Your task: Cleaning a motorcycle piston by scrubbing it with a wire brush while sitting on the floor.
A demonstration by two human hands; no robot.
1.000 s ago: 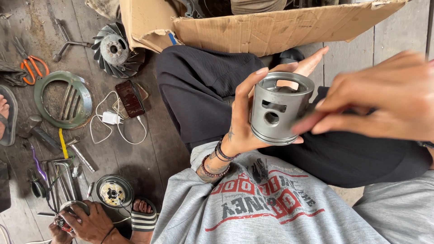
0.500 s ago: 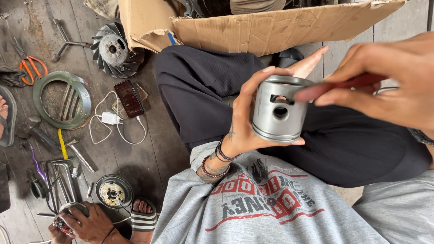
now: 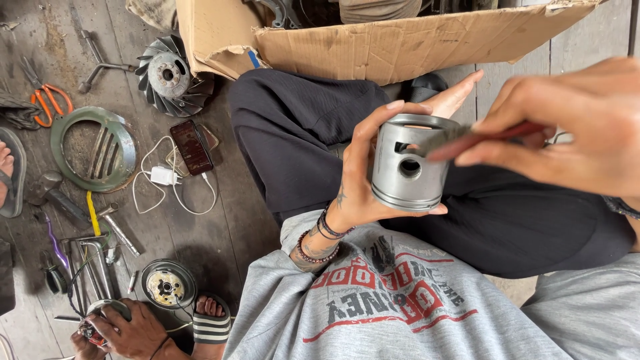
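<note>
left hand [image 3: 363,180] – fingers grip piston [image 3: 408,163] | right hand [image 3: 573,123] pinches red-handled tool [image 3: 480,139] | cardboard box [image 3: 400,40] behind

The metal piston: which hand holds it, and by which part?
The left hand holds the metal piston around its side wall. The right hand holds a red-handled tool by the handle.
</note>
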